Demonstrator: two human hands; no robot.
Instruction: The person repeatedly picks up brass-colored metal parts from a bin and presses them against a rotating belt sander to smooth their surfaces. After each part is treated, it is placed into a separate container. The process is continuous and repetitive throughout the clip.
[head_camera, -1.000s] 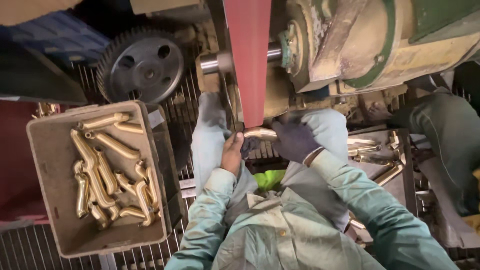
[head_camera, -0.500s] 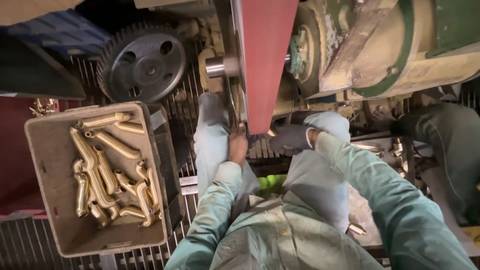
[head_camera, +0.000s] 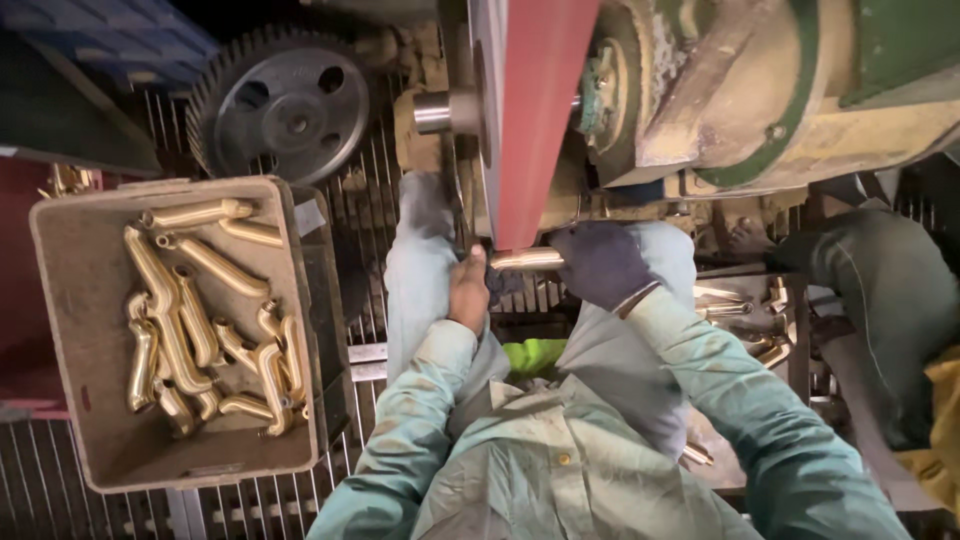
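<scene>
I hold a brass tube fitting (head_camera: 527, 260) crosswise against the lower end of a red sanding belt (head_camera: 535, 110). My left hand (head_camera: 468, 290), bare, grips its left end. My right hand (head_camera: 600, 263), in a dark glove, grips its right end. Both arms wear pale green sleeves and reach forward over my knees.
A grey crate (head_camera: 70, 340) at the left holds several curved brass fittings (head_camera: 185, 320). A large toothed wheel (head_camera: 287, 105) lies beyond it on the metal floor grating. More brass parts (head_camera: 745, 305) lie at the right, beside another person's leg (head_camera: 885, 300). The grinder's motor housing (head_camera: 760, 90) looms overhead.
The view has shifted and both hands with the brass fitting have moved a little along the belt's lower end; the grip is unchanged.
</scene>
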